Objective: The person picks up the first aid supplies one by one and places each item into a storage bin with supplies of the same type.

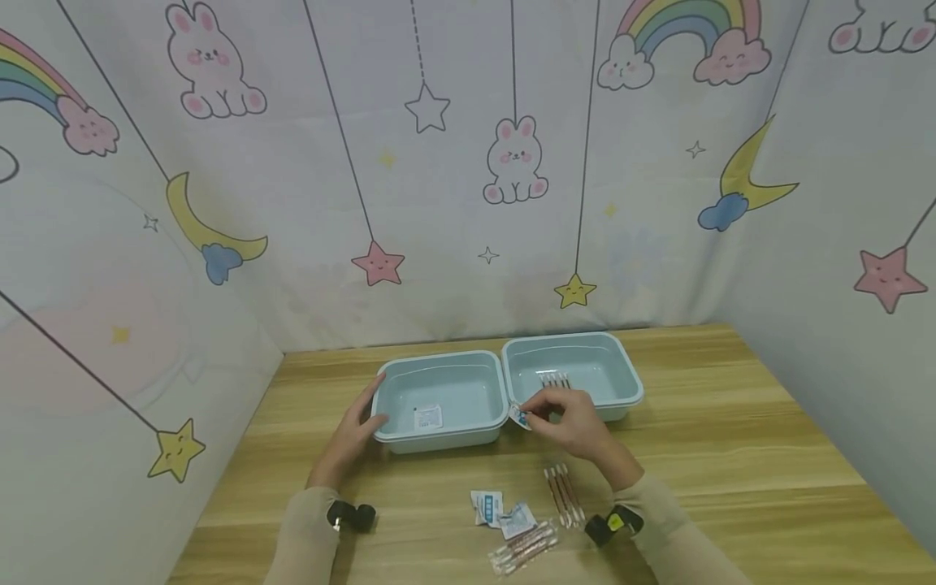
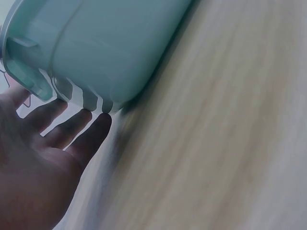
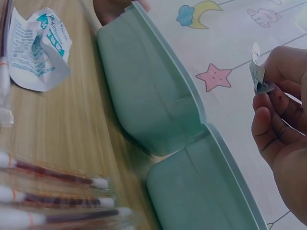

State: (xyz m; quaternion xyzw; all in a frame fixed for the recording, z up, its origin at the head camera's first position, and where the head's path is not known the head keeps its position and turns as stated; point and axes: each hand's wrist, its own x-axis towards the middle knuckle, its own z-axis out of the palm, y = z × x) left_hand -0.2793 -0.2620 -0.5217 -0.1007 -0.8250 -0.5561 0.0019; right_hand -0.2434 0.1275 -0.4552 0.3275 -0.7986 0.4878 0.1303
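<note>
My right hand (image 1: 574, 420) pinches a small white and blue alcohol pad packet (image 1: 519, 416) between thumb and fingers, above the front where two light-blue plastic bins meet. In the right wrist view the packet (image 3: 257, 72) looks bent at my fingertips. My left hand (image 1: 356, 428) rests against the left end of the left bin (image 1: 446, 441), its fingers extended and spread along the outer wall (image 2: 110, 52). One flat white packet (image 1: 428, 417) lies inside that bin. Inside the right bin (image 1: 621, 413) are several cotton swabs (image 1: 556, 380), partly hidden by my right hand.
On the wooden table (image 1: 731, 455) in front of the bins lie two alcohol pad packets (image 1: 487, 508), (image 1: 517, 521), a wrapped bundle of brown-stemmed swabs (image 1: 523, 548) and another group of swabs (image 1: 564, 496). A printed curtain (image 1: 453, 309) stands right behind the bins.
</note>
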